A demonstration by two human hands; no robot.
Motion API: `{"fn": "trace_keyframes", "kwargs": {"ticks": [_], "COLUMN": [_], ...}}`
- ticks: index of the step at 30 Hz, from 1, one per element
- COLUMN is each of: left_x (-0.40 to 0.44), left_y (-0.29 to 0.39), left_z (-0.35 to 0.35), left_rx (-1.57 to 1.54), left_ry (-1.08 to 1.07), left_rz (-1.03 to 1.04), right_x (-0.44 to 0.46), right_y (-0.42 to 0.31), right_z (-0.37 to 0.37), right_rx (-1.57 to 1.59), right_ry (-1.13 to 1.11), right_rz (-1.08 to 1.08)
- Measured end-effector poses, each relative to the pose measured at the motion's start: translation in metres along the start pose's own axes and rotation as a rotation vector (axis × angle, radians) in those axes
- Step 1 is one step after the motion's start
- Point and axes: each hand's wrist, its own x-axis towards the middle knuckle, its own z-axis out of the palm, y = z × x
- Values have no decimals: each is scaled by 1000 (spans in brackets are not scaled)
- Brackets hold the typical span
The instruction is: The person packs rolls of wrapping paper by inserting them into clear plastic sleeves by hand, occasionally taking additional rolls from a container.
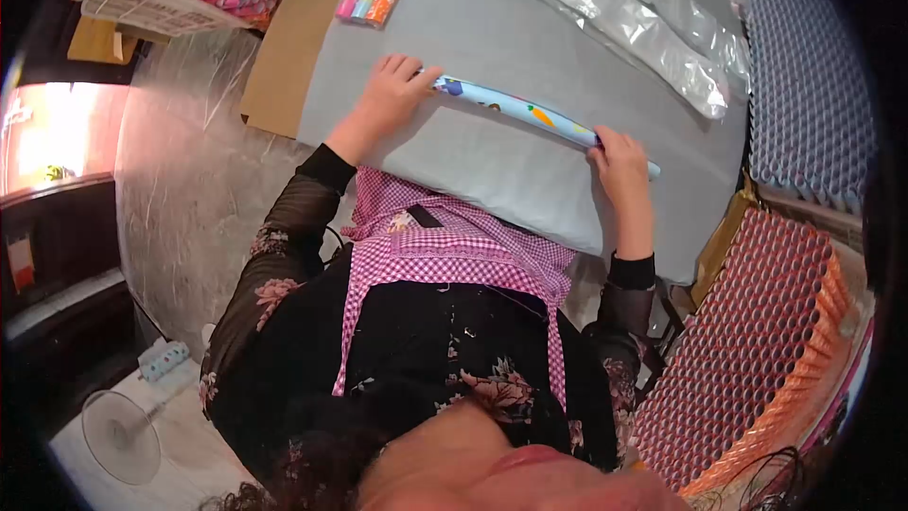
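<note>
the left hand [397, 93] and right hand [621, 167] partly hide the blue roll [515, 108].

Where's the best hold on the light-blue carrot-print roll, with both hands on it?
Take the light-blue carrot-print roll by its bare middle, probably from above, closing across its width: it's long and slim, and the left hand and right hand cover it toward its ends.
</note>
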Motion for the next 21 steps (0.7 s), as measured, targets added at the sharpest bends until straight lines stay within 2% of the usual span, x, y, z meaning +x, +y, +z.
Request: {"fn": "trace_keyframes", "kwargs": {"ticks": [6, 11, 15, 17, 18, 20, 21], "left_x": [-1, 6, -2, -9, -10, -9, -7], "left_y": [0, -5, -27, -38, -42, -49, -53], "left_z": [13, 8, 9, 9, 4, -5, -6], "left_rx": [-90, -227, -320, -898, -896, -1185, -1186], "left_ry": [19, -64, 10, -12, -7, 119, 124], "left_rz": [-21, -62, -111, -597, -602, -857, -859], "right_x": [-12, -12, -14, -18, -18, -20, -19], "right_y": [12, 19, 27, 34, 37, 43, 41], "right_z": [12, 14, 13, 17, 19, 20, 19], "right_rx": [-31, -62, -102, -84, -105, -127, -120], "right_ry": [150, 162, 138, 172, 186, 198, 199], "right_rz": [-63, -81, -29, -36, -44, -55, -49]}}
